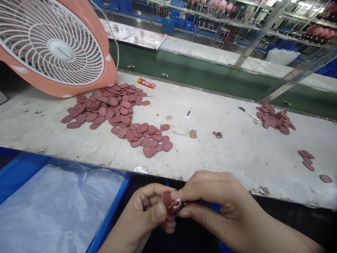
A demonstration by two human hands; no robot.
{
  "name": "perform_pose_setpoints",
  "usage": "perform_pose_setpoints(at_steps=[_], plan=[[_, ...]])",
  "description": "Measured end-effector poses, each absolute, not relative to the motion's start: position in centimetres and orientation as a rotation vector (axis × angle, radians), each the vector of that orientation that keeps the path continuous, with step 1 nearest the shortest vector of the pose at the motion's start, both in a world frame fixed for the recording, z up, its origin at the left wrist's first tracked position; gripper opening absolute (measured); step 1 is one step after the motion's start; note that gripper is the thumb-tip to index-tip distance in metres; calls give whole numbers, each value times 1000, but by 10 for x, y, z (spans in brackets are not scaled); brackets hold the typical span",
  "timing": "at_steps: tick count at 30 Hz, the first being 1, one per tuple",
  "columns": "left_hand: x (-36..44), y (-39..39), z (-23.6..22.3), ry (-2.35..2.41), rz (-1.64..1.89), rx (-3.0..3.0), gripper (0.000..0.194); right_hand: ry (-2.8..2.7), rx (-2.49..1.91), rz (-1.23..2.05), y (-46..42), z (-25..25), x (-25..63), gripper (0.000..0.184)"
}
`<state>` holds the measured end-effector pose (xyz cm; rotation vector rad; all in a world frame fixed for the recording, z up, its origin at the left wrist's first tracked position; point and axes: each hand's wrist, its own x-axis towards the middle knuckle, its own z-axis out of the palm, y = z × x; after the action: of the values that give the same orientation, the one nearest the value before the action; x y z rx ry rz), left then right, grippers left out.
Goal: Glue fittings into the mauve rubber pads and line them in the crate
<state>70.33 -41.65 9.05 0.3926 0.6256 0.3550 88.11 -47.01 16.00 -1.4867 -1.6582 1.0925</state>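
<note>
Just off the near edge of the worktop, my left hand (151,211) pinches a dark-red oval disc (166,200) between thumb and fingers. My right hand (214,202) meets it from the other side, thumb and forefinger closed on a small dark-red piece with pale and dark bits (177,203) against the disc's face. Fingertips cover much of that piece, so its exact shape is hidden. Beyond my hands, a loose pile of similar oval discs (150,135) lies on the table, joined to a larger heap (113,105) behind it.
An orange fan (112,66) stands at the back left. A dropper bottle (184,124) with a needle tip, a red-yellow box (146,83) and another disc pile (275,119) rest on the white table (223,158). A blue bin with a plastic liner (58,207) sits at lower left; a green belt (200,79) runs behind.
</note>
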Motion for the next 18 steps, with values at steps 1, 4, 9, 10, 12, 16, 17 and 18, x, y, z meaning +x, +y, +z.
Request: perform_pose_setpoints(at_steps=[1, 4, 9, 10, 12, 16, 17, 18], plan=[[703, -417, 90, 631, 352, 391, 32, -1670, -1486, 1090, -470, 159, 881, 14], [703, -416, 89, 648, 346, 388, 32, -1694, -1478, 1088, -469, 158, 881, 15], [703, -416, 90, 663, 350, 363, 32, -1777, -1476, 1035, -468, 160, 881, 14], [703, -416, 90, 667, 351, 358, 32, -1797, -1478, 1024, -468, 160, 881, 13], [703, -417, 90, 669, 354, 348, 32, -1818, -1467, 1019, -467, 162, 880, 13], [702, -417, 89, 668, 376, 342, 33, -1841, -1441, 1021, -465, 162, 879, 11], [702, -417, 89, 674, 381, 341, 32, -1854, -1448, 1004, -465, 162, 879, 10], [702, -417, 89, 682, 383, 337, 32, -1868, -1451, 980, -465, 162, 878, 10]])
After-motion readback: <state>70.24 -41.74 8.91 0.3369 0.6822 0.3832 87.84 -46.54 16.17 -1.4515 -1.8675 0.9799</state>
